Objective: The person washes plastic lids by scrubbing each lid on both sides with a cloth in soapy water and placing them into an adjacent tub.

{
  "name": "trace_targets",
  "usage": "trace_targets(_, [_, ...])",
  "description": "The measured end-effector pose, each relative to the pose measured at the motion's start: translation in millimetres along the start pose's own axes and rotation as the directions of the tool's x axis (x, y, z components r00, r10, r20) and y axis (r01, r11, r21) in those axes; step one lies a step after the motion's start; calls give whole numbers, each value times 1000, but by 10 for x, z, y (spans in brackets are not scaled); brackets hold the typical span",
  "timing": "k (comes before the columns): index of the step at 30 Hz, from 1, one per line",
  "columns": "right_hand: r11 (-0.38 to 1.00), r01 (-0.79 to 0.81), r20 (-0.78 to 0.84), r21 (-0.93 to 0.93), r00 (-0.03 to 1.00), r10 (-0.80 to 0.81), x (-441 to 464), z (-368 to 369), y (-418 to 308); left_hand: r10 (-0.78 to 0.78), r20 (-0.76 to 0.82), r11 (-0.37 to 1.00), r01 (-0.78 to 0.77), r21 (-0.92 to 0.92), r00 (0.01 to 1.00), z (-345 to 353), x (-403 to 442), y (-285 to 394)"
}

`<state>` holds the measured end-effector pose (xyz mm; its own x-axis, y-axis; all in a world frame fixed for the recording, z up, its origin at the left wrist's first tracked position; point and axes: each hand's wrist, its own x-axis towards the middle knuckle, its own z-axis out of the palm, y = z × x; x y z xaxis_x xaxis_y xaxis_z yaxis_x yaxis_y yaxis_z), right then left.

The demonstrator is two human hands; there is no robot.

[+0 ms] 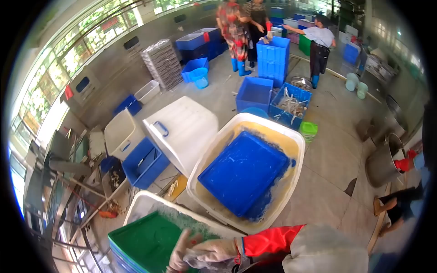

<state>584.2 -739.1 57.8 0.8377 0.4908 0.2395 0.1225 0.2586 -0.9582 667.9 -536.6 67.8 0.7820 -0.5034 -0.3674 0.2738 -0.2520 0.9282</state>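
My right hand point(215, 251), in a pale glove below a red sleeve, is closed over a crumpled grey cloth point(200, 261). Beside it my left hand point(180, 253), also gloved, is blurred and partly cut off by the bottom edge; what its fingers hold does not show. Both hands are over the green tray point(144, 241), which lies on a stack of trays at a white tub point(144, 196) with foamy water. Beyond, a large white tub point(298, 169) holds a blue tray point(243, 173) in sudsy, yellowish water.
A white tub point(186, 125) leans behind. Blue crates point(254, 94) and a green bucket point(308, 131) stand ahead. Metal frames point(68, 182) crowd the left. A person point(234, 27) and others stand farther back; a red-gloved person is beside a steel pot point(380, 166) at right.
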Motion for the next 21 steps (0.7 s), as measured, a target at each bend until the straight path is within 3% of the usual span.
trace_targets(1, [981,-28,84,194,996,12,162,-41,-329,112,6,978,-111,179,994,60,-168,-69])
trace_targets(2, [986,43,122,159,990,-63,316,-119,-533,214,33,912,-212,351,976,125,-330,-132])
trace_targets(3, [948,-19,188,319,981,-44,421,-143,-725,303,78,809,-299,506,950,195,-500,-198])
trace_targets(6, [997,73,166,17,983,-75,763,-170,-590,471,298,323,-477,817,830,408,-910,-407])
trace_targets(7, [989,133,138,-59,983,-123,812,-184,-519,473,281,334,-465,820,835,350,-948,-526])
trace_targets(8, [961,142,116,-239,986,-117,836,-256,-466,353,-126,879,-283,384,927,197,-935,-680])
trace_targets(9, [899,148,92,-411,988,-121,876,-350,-433,-9,-347,946,-104,-307,938,92,-943,-764])
trace_targets(10, [831,243,5,-500,961,-278,874,-457,-379,6,-419,952,-133,-276,908,71,-1126,-546])
trace_targets(11, [901,113,62,-418,993,-96,904,-620,-508,22,-484,957,-158,-242,875,86,-1349,-188])
trace_targets(12, [846,-4,83,-532,995,56,877,-725,-286,6,-568,974,-132,-181,823,158,-1428,130])
trace_targets(13, [758,-109,81,-643,975,208,842,-844,-69,160,-584,936,-311,-167,796,240,-1384,297])
trace_targets(14, [561,-144,99,-815,919,381,767,-831,-137,310,-585,864,-479,-155,749,322,-1338,465])
trace_targets(15, [328,-134,69,-935,839,540,679,-783,-291,404,-590,912,-356,203,699,274,-1334,438])
trace_targets(16, [200,-152,-13,-968,826,563,575,-734,-441,380,-578,919,-364,150,722,323,-1378,520])
trace_targets(17, [310,-154,10,-938,884,468,513,-704,-572,353,-567,925,-367,93,745,389,-1430,587])
trace_targets(19, [706,-66,90,-705,979,181,457,-605,-495,345,-547,932,-347,104,763,418,-1365,474])
trace_targets(20, [805,-7,142,-594,983,113,475,-487,-570,336,-525,939,-322,121,782,412,-1344,442])
trace_targets(21, [825,152,176,-545,982,-65,443,-324,-477,340,-514,938,-322,127,788,427,-1303,516])
